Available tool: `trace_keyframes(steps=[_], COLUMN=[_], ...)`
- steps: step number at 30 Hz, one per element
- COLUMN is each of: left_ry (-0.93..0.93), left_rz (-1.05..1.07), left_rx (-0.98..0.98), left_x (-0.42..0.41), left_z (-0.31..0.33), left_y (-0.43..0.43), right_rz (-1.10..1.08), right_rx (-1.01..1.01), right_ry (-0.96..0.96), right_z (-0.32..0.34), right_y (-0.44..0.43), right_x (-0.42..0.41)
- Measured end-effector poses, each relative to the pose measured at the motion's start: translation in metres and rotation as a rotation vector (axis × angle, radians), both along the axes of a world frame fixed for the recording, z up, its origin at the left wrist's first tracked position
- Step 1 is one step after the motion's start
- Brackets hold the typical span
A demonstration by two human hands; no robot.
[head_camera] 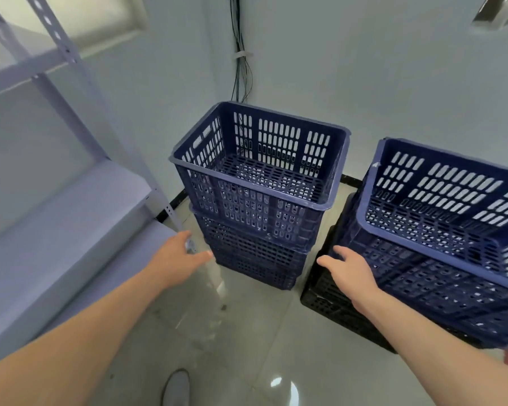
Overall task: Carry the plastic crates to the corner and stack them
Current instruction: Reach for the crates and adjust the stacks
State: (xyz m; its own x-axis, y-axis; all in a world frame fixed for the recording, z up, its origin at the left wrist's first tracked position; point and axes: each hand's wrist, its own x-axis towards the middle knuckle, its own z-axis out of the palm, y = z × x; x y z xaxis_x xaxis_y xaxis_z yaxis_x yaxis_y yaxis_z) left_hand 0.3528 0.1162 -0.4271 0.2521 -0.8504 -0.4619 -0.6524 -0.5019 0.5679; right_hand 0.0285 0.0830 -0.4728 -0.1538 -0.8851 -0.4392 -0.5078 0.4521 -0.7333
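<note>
Both hands are seen stretched forward in the head view, and nothing is held by either. The left hand [182, 256] is open, its fingers and thumb loosely spread, and is seen just in front of the foot of the metal shelving rack [71, 118], near the lower left side of the corner stack [255, 247]. The right hand [349, 271] is also open, its fingers extended at the near left corner of the right blue crate [440, 230]; whether that crate is touched cannot be told. The corner stack is made up of blue crates set one upon another, upright on the floor [247, 332] where the two walls meet, and is crowned by the top blue crate [258, 177]. The right blue crate is placed on a black crate [326, 294], just beside the corner stack and along the right wall. Dark cables [241, 74] are run down the wall joint behind the corner stack. A grey shoe [176, 388] is seen at the bottom edge.
</note>
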Motion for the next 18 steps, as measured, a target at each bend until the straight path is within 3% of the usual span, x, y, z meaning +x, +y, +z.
trace_keyframes(steps=[18], left_ry=[0.116], left_rz=[-0.132], left_rx=[0.018], left_x=[0.161], left_z=[-0.111], left_y=[-0.136], right_rz=[-0.452], right_rx=[0.013], right_ry=[0.072], right_z=[-0.101], right_y=[-0.038], right_x=[0.124])
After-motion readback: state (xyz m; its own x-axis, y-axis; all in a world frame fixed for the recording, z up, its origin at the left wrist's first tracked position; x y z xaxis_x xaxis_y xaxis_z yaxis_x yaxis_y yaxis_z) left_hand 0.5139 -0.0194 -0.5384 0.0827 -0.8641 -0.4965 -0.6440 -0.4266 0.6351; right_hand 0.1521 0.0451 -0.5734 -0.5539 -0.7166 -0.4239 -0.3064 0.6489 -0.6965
